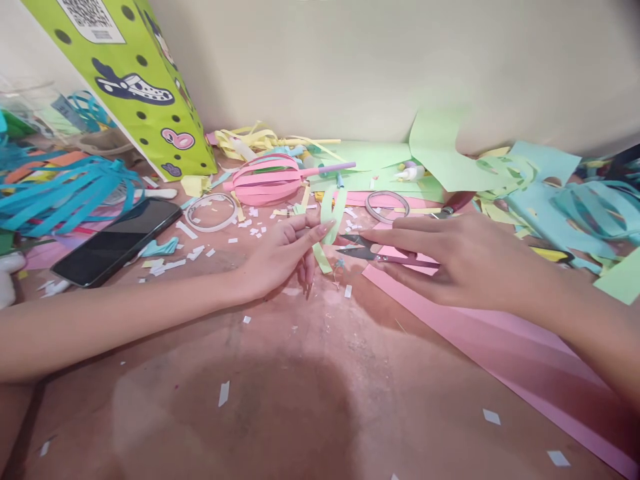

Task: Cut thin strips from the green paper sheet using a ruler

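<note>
Between its thumb and fingers, my left hand (293,250) pinches looped light green paper strips (333,210), one end hanging down below the fingertips. My right hand (435,250) is wrapped round a pair of small dark scissors (370,252). The blades are parted and point left, close to the green strips. Beneath my right hand lies a long pink paper sheet (480,340) on the brown table. Behind my hands rests a pink paper lantern shape (267,179) with a purple stick.
A tall green box (145,93) stands at the back left near a black phone (117,240) and blue strips (75,190). Tape rolls (211,212) lie on either side of my left hand. Green sheets (445,160) lean against the wall. White paper scraps dot the table (280,413).
</note>
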`<move>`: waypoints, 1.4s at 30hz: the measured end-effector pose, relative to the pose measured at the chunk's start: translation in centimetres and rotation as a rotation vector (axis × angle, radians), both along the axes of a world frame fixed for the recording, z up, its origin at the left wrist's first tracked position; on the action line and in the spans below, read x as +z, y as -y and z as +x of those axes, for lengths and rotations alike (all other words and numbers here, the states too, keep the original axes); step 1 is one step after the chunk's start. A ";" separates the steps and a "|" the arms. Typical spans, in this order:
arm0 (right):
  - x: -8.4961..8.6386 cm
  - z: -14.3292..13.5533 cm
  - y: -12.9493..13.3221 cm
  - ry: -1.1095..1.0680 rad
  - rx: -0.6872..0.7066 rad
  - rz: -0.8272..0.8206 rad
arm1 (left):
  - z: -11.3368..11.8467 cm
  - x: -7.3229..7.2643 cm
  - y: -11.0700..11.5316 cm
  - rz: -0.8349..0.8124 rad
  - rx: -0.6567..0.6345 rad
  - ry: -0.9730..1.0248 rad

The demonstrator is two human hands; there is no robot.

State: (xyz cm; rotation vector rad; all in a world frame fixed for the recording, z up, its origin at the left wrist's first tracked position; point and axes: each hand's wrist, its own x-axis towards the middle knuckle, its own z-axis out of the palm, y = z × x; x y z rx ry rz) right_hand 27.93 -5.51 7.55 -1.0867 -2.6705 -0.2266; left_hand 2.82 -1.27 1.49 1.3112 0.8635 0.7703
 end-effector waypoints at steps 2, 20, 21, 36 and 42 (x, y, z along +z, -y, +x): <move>-0.4 -0.1 -0.1 0.006 -0.003 -0.006 | 0.0 0.1 0.1 0.004 0.005 -0.017; -2.4 -2.1 0.5 -0.049 -0.099 -0.263 | -0.5 -0.2 0.4 0.117 -0.020 -0.002; -2.7 -2.2 0.5 -0.058 -0.112 -0.265 | -0.5 -0.2 0.4 0.106 -0.021 -0.008; -4.4 -2.2 0.2 -0.169 -0.039 -0.397 | -0.4 0.0 0.4 0.085 -0.045 0.004; -5.5 -2.3 0.3 -0.166 -0.086 -0.379 | -0.4 -0.1 -0.2 -0.021 -0.043 -0.004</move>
